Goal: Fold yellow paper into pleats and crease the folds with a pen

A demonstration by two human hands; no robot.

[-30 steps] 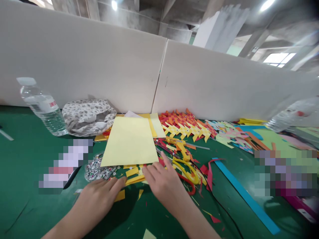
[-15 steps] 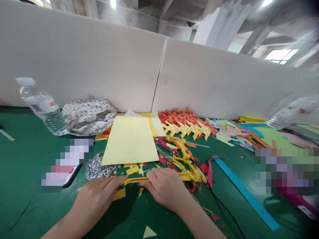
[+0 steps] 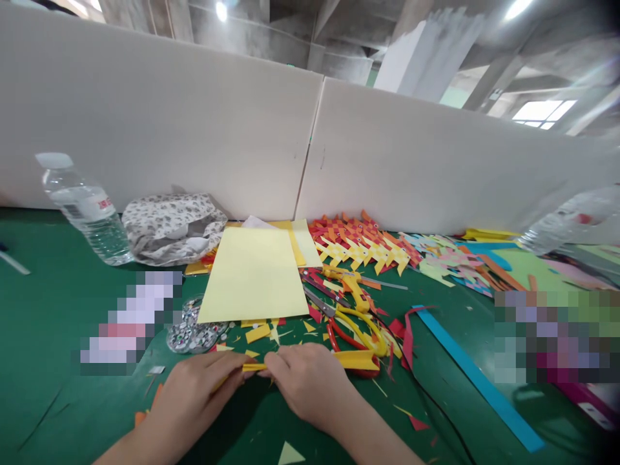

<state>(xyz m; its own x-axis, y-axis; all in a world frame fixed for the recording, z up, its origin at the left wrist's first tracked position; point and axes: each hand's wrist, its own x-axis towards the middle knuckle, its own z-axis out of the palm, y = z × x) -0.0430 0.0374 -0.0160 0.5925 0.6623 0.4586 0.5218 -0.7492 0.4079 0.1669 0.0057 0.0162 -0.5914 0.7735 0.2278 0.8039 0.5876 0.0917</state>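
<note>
My left hand [image 3: 196, 394] and my right hand [image 3: 305, 384] meet low in the middle of the green table, both pinched on a thin yellow paper strip [image 3: 356, 359] that runs out to the right past my right hand. Just beyond the hands lie yellow and red paper scraps [image 3: 256, 333]. A pale yellow sheet [image 3: 254, 274] lies flat behind them. Scissors with yellow and red handles [image 3: 356, 329] rest to the right of the sheet, close to my right hand.
A water bottle [image 3: 84, 210] and a patterned cloth [image 3: 172, 226] sit at the back left. A pack of googly eyes [image 3: 188, 332] lies left of the scraps. Woven paper shapes [image 3: 368, 242] pile up against the white partition [image 3: 194, 129]. A blue strip [image 3: 477, 381] lies right.
Both hands have drawn back toward me and closed together on the yellow strip, which was lying among the scraps a second ago. The scissors' handles are now uncovered.
</note>
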